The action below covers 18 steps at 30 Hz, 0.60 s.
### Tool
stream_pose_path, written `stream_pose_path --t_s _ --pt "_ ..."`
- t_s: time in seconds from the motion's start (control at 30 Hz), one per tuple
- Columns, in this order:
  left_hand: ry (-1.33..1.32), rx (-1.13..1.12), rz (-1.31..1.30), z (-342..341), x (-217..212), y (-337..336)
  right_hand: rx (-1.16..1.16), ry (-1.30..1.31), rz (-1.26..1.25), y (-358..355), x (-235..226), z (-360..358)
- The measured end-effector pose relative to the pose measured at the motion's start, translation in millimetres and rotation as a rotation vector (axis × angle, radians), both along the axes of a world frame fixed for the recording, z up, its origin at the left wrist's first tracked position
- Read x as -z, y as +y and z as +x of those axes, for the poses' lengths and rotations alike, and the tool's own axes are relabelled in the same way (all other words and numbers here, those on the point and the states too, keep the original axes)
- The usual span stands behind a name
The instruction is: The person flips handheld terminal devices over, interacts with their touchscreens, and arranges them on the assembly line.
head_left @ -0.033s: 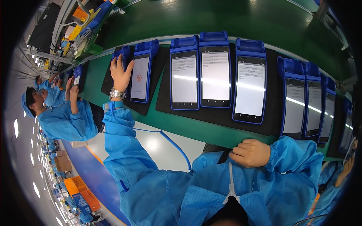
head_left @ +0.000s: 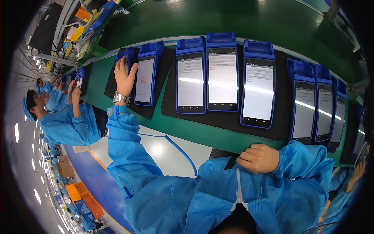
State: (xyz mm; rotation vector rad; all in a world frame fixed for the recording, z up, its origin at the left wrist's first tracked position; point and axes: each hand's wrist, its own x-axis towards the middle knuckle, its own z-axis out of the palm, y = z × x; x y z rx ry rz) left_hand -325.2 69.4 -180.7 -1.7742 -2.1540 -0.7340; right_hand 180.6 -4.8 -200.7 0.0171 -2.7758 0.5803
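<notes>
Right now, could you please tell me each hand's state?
Left hand: open, partly covering a blue terminal.
Right hand: closed at the green table's edge, nothing visibly held.

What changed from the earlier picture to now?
Nothing clearly visible: no hold was taken or let go. The left hand stays open with fingers spread, the right hand stays curled by the green bench edge; the blue-cased devices lie as before.

Worktop (head_left: 187, 128): mid mat (head_left: 226, 119) bears 3 terminals (head_left: 223, 80) side by side, tops twd far edge; L mat (head_left: 162, 74) bears a pair (head_left: 145, 82), L hand (head_left: 124, 81) over outer one; R trio (head_left: 323, 105) R of mid mat; R hand (head_left: 259, 158) at nr edge.
</notes>
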Motion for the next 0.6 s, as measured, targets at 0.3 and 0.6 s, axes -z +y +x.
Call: stream_pose_path --t_s 0.3,0.6 --pt "-0.366 0.167 0.106 25.5 -5.3 -41.5 -0.004 -0.018 -0.021 1.0 -1.1 -0.4" --pt "-0.510 0.349 0.032 145.9 8.2 -92.7 0.035 0.102 0.023 -5.8 10.1 2.7"
